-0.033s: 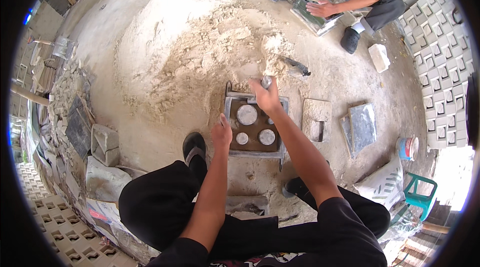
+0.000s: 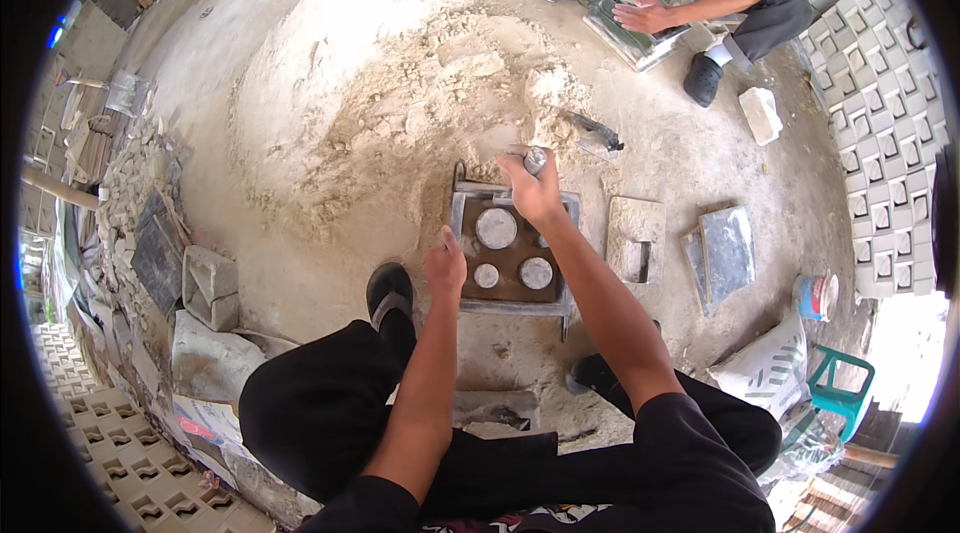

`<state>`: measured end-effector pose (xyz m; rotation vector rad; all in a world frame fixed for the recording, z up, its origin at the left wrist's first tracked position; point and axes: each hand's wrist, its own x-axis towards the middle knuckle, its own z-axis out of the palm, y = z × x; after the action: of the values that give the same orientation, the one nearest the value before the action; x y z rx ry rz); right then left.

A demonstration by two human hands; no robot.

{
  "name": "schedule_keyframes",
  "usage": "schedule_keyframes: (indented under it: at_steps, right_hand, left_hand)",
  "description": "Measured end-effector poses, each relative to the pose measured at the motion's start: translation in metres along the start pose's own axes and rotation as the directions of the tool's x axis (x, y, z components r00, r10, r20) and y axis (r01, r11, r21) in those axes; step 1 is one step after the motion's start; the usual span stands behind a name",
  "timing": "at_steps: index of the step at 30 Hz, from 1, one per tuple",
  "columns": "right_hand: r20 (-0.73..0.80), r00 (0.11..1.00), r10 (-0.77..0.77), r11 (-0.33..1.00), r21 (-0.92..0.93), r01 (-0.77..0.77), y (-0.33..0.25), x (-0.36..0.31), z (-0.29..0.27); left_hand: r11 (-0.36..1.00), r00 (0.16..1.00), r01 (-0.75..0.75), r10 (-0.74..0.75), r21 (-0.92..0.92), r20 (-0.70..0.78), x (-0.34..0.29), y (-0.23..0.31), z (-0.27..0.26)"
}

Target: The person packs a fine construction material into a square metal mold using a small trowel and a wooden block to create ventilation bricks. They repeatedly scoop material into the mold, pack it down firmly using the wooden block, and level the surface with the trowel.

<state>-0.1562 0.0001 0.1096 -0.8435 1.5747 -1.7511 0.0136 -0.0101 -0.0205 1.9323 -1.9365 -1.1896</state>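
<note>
A rectangular metal mould [image 2: 515,309] lies on the ground between my feet, filled with brown, sandy material. Round grey discs, large [image 2: 496,228] and small [image 2: 486,276], show in its surface. At the mould's far edge my right hand [image 2: 535,191] is wrapped round the rounded handle [image 2: 536,161] of a tool whose working end is mostly hidden. My left hand [image 2: 446,263] is closed at the mould's left side, thumb pointing up; whatever its fingers hold is hidden. My right forearm covers part of the mould's right side.
A pale powder heap [image 2: 400,63] spreads beyond the mould. To the right lie a slotted block [image 2: 635,238], flat plates [image 2: 727,248], a sack [image 2: 770,368] and a green stool [image 2: 840,388]. A co-worker's hand [image 2: 645,16] rests on another mould at the far right. Rubble lines the left.
</note>
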Motion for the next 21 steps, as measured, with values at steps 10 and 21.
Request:
schedule_keyframes:
  at_steps: [10,21]
  right_hand:
    - [0.169,0.981,-0.097,0.983,-0.141,0.121,-0.010,-0.002,0.042]
    - [-0.206,0.976,-0.075,0.997,-0.051,0.066,-0.066,0.003,0.052]
  left_hand:
    - [0.998,0.999,0.052,-0.052,-0.036,0.003,0.001,-0.005,-0.005]
    - [0.996,0.995,0.054,-0.049,-0.067,0.088,0.003,-0.005,-0.001]
